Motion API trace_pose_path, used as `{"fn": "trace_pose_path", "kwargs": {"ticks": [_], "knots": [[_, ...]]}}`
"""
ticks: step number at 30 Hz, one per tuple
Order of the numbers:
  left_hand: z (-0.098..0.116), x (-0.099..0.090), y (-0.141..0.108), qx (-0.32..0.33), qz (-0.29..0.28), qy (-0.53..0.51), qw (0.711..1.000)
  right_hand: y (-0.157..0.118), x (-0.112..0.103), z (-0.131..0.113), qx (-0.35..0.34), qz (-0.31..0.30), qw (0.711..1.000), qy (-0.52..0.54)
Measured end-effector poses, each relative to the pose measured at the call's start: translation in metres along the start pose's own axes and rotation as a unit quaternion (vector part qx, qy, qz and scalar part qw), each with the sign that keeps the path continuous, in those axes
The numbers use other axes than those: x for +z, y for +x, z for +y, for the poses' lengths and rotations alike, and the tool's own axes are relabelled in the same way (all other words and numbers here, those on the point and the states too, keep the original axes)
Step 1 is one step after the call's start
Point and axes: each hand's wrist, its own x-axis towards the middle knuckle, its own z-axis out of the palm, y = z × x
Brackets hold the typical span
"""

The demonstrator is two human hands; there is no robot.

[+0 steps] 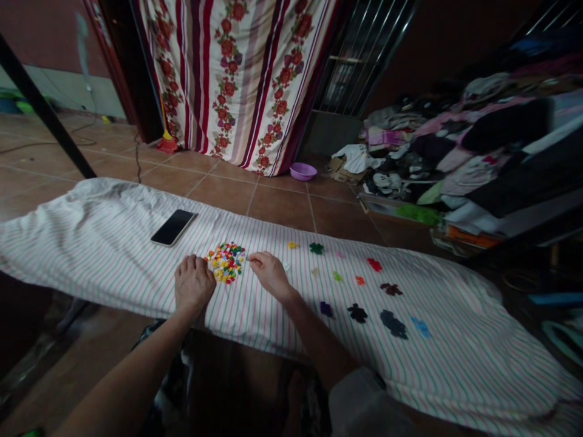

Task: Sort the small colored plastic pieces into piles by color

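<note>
A mixed pile of small coloured pieces [226, 262], mostly yellow, red, green and white, lies on a striped cloth [255, 315]. Against the pile's left side my left hand [194, 282] rests palm down, its fingers laid on the cloth. Just right of the pile, my right hand [269, 273] is closed in a pinch; whatever sits at its fingertips is too small to name. Further right, pieces lie sorted by colour: dark green [316, 248], yellow [293, 244], red [374, 264], brown [390, 289], black [357, 312], dark grey [394, 323], blue [419, 326] and purple [325, 309].
A phone [173, 227] lies on the cloth left of the pile. Beyond the table are a tiled floor [273, 197], a purple basin [303, 172], a floral curtain [255, 79] and a broom [166, 139]. Heaped clothes [437, 139] fill the right background.
</note>
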Motion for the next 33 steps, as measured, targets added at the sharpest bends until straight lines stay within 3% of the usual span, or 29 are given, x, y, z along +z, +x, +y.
{"fn": "trace_pose_path", "kwargs": {"ticks": [5, 10, 21, 33], "knots": [[0.000, 0.000, 0.000, -0.002, 0.003, 0.001, 1.000, -0.005, 0.017, -0.006, -0.021, -0.055, 0.998, -0.001], [0.000, -0.002, 0.000, -0.001, -0.003, 0.000, 1.000, -0.006, 0.021, -0.014, -0.016, -0.083, 0.996, -0.036], [0.000, 0.000, 0.000, -0.001, 0.009, -0.005, 1.000, -0.010, 0.025, -0.020, -0.048, -0.069, 0.993, -0.088], [0.001, -0.003, 0.001, -0.003, 0.008, -0.017, 1.000, -0.004, 0.019, -0.009, -0.054, -0.064, 0.996, 0.003]]}}
